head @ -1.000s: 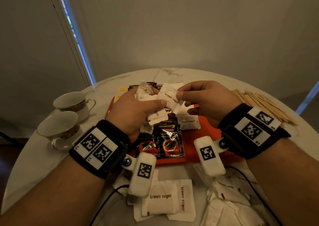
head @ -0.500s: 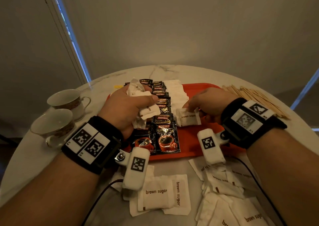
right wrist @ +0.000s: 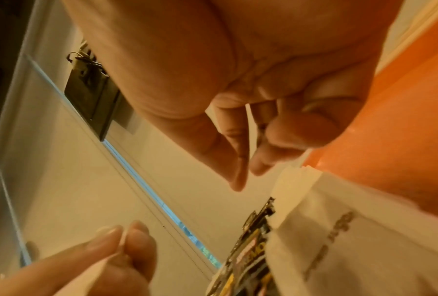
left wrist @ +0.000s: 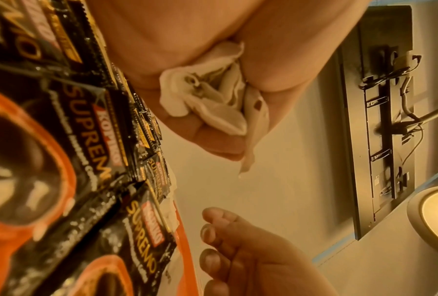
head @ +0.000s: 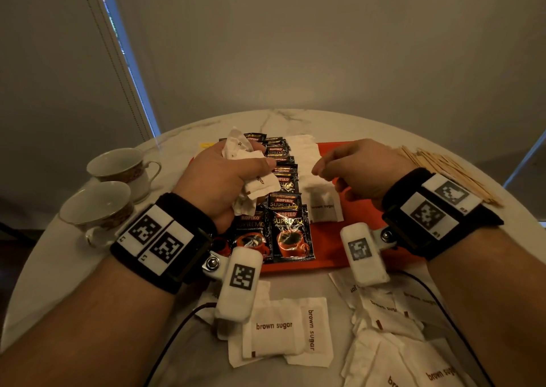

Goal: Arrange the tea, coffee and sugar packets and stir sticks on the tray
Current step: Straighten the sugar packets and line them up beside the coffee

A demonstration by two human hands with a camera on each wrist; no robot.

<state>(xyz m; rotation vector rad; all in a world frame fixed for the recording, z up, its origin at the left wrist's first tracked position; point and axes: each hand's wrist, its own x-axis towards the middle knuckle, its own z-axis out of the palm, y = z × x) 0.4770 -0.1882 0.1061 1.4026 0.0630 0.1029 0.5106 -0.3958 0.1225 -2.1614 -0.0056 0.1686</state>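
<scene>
1. Left hand [head: 218, 179] stays clenched round a crumpled bunch of sugar packets [head: 254, 179], held above the tray's left side, over the coffee sachets [head: 291, 230].
2. Right hand [head: 363, 171] has lifted off the sugar packet [head: 323, 206] it was setting down half a second ago; it now hovers above it with fingers [right wrist: 235, 166] loosely curled, holding nothing.
3. That packet lies flat on the orange tray [head: 363, 218], at the near end of a white row, just right of the two sachet columns.
4. Loose sugar packets [head: 283, 333] remain on the table [head: 47, 256] at its near edge, off the tray.
5. Stir sticks [head: 452, 174] sit piled by the table's right edge; two cups [head: 97, 206] at its left edge, unchanged.
</scene>
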